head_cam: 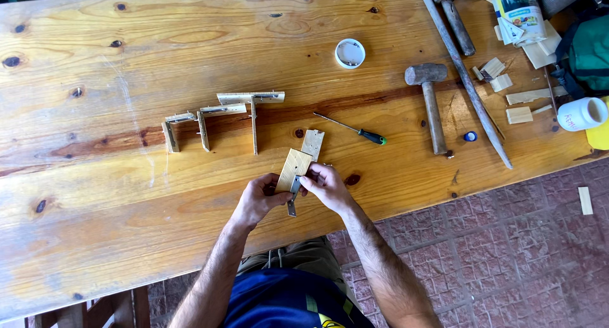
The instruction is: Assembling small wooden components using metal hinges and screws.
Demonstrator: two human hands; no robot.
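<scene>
My left hand (257,200) and my right hand (327,185) together hold a small flat wooden piece (294,166) with a metal bracket (294,193) against its near end. A second small wooden piece (313,143) lies on the table just beyond it. Farther left sit three L-shaped wood pieces with metal corner brackets (222,115). A small screwdriver with a green and black handle (354,130) lies to the right of the held piece.
On the long wooden table (127,176) lie two hammers (430,99), a long rod (466,80), a white lid (349,52), a blue cap (470,136), wood offcuts (519,114) and a white cup (582,113). The brick floor (507,252) lies beyond the near edge.
</scene>
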